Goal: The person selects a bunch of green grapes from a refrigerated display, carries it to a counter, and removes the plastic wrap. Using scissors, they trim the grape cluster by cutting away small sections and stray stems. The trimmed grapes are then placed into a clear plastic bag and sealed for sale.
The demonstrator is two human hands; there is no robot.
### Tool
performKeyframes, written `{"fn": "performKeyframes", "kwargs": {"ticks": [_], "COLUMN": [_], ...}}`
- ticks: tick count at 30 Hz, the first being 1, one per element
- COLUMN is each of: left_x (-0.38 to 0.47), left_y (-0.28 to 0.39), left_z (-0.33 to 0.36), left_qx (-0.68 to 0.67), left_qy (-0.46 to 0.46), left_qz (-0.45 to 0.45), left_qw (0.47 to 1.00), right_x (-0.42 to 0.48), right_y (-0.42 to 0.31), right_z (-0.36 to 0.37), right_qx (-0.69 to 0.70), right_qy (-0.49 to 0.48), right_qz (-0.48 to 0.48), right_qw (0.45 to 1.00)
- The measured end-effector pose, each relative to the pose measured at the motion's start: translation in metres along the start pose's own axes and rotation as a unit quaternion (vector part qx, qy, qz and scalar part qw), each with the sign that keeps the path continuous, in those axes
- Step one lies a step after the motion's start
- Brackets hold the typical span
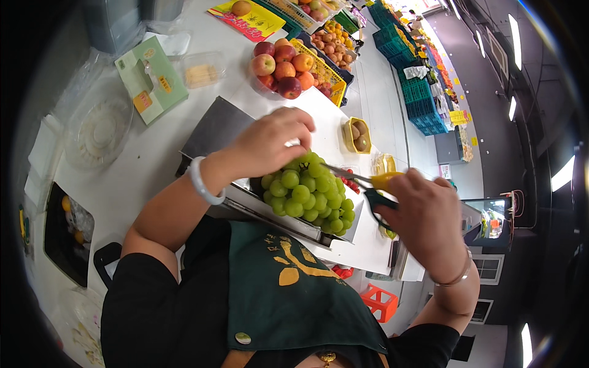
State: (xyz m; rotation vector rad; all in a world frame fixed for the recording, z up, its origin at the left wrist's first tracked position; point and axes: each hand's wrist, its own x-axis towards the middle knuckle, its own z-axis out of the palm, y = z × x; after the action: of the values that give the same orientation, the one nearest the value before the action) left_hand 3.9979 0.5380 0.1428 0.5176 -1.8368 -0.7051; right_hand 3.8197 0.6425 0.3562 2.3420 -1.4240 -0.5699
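A large bunch of green grapes (308,193) lies before me on a low metal stand (285,209). My left hand (276,138), with a pale bangle at its wrist, is bent over the far left side of the bunch. Its fingers are curled and blurred, so whether they pinch a stem is unclear. In my right hand (421,216) is a pair of scissors (375,184) with one yellow and one dark green handle. The blades are slightly apart and point left, their tips at the grapes' upper right side.
A clear bowl of apples (285,69), a kiwifruit punnet (357,135) and small red fruit (349,179) stand beyond the grapes. A green tissue box (152,80) and clear plastic lids (99,129) lie at left. A dark opening (69,234) in the counter holds wrappings.
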Motion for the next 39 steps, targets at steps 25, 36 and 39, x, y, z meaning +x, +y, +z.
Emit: {"fn": "performKeyframes", "kwargs": {"ticks": [25, 36, 39], "left_x": [-0.021, 0.031, 0.030], "left_y": [0.083, 0.087, 0.087], "left_z": [0.015, 0.058, 0.060], "left_qx": [0.219, 0.350, 0.356], "left_qy": [-0.072, -0.248, -0.240], "left_qz": [-0.064, -0.003, 0.005], "left_qw": [0.971, 0.903, 0.903], "right_x": [-0.249, -0.249, -0.249], "right_y": [0.002, 0.001, 0.006], "right_z": [0.496, 0.473, 0.452], "right_qx": [0.357, 0.410, 0.438], "right_qy": [-0.066, 0.055, 0.111], "right_qz": [0.508, 0.500, 0.500], "right_qw": [0.781, 0.761, 0.739]}}
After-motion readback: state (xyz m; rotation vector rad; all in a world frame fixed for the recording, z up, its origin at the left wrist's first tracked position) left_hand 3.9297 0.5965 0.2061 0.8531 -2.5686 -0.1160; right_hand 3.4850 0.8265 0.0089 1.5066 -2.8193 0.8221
